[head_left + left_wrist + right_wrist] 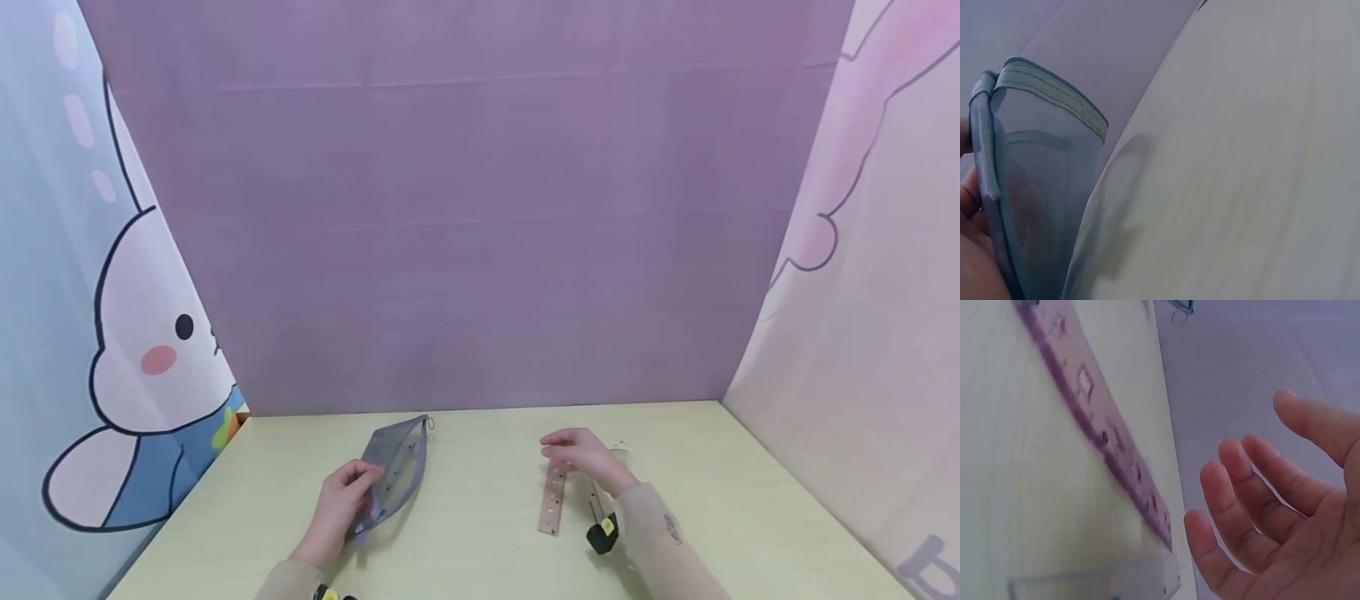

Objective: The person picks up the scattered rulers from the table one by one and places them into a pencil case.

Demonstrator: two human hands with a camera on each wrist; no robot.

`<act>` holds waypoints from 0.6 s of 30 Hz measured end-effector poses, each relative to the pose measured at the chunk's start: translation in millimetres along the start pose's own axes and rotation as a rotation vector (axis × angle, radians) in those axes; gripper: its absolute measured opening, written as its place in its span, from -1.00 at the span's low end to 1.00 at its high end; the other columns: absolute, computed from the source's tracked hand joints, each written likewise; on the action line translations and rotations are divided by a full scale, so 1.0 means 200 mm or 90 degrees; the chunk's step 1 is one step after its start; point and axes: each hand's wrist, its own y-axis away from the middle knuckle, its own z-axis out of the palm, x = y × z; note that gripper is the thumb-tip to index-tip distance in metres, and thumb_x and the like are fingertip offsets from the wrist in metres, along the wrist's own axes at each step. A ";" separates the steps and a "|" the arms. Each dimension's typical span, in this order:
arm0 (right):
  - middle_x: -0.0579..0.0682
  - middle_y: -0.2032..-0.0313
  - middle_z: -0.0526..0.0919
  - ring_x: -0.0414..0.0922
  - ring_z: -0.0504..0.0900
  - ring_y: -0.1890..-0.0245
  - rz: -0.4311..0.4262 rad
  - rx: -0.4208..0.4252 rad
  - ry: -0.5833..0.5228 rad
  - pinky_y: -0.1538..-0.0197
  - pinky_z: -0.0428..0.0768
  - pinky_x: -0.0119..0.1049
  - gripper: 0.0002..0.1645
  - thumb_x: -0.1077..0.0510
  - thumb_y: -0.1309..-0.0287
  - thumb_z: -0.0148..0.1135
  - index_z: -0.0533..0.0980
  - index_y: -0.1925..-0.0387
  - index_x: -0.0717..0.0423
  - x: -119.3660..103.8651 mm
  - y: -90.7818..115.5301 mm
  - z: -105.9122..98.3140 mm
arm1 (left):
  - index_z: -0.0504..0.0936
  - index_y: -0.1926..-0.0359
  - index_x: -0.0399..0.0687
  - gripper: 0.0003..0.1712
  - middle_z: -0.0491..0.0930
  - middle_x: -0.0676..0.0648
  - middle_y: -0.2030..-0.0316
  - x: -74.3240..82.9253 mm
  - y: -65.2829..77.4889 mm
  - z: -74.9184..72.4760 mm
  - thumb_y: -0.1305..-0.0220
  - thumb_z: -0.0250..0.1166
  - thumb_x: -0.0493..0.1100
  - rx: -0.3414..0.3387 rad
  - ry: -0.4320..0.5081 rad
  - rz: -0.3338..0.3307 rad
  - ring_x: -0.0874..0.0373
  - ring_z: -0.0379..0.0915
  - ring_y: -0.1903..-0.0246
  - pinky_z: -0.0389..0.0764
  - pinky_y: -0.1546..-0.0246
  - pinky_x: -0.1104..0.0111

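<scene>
My left hand (341, 504) pinches the edge of a grey-blue mesh zip pouch (386, 454) and holds it up at a tilt, its mouth gaping. In the left wrist view the pouch (1047, 187) shows a sheer side and a stitched band along its top. Over the table on the other side, my right hand (588, 458) has loosely bent, spread fingers with nothing between them. Just below it lies a pink ruler (552, 504) with cut-out shapes. A clear, flat, thin-edged piece (1097, 584), partly hidden by the hand in the head view, lies near the ruler.
The pale table (480, 517) ends at a purple cloth backdrop (480, 250). Printed cartoon curtains (165, 333) hang at both sides. Near the right wrist is a small black device (602, 533) with a yellow mark.
</scene>
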 end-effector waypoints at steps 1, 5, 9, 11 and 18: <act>0.13 0.09 0.64 0.08 0.62 0.16 0.007 0.004 0.003 0.04 0.56 0.01 -0.53 0.13 -0.23 0.24 0.50 -0.07 0.38 0.01 0.00 -0.01 | 0.62 0.26 -0.22 -0.78 0.52 0.01 0.37 0.00 0.00 0.00 -0.19 0.34 -0.13 -0.001 0.000 0.000 0.20 0.31 0.51 0.50 0.45 0.38; 0.14 0.10 0.64 0.03 0.60 0.19 0.014 -0.004 -0.004 0.06 0.55 -0.01 -0.49 0.09 -0.23 0.24 0.48 -0.09 0.38 0.05 0.02 -0.04 | 0.62 0.27 -0.23 -0.80 0.52 0.00 0.39 -0.02 0.00 0.00 -0.19 0.33 -0.16 0.002 0.020 -0.009 0.21 0.32 0.52 0.51 0.45 0.38; 0.19 0.09 0.63 0.04 0.61 0.20 -0.004 -0.015 -0.021 0.11 0.55 -0.06 -0.44 0.10 -0.22 0.24 0.44 -0.11 0.43 0.08 0.02 -0.06 | 0.61 0.26 -0.25 -0.81 0.51 -0.01 0.40 -0.03 0.00 0.01 -0.19 0.33 -0.19 0.001 0.042 -0.015 0.22 0.31 0.53 0.51 0.46 0.37; 0.19 0.11 0.63 0.02 0.60 0.22 -0.011 -0.011 -0.023 0.16 0.54 -0.11 -0.44 0.12 -0.20 0.24 0.44 -0.11 0.44 0.09 0.02 -0.07 | 0.61 0.26 -0.27 -0.80 0.51 -0.01 0.39 -0.04 0.00 0.01 -0.19 0.33 -0.20 0.001 0.047 -0.016 0.21 0.31 0.54 0.52 0.46 0.37; 0.12 0.11 0.64 -0.10 0.47 0.36 0.011 0.026 0.011 0.29 0.48 -0.25 -0.53 0.17 -0.18 0.25 0.50 -0.07 0.37 0.13 0.00 -0.07 | 0.59 0.28 -0.25 -0.80 0.52 0.00 0.33 -0.05 0.00 0.01 -0.19 0.33 -0.17 -0.006 0.038 -0.024 0.21 0.33 0.49 0.51 0.45 0.38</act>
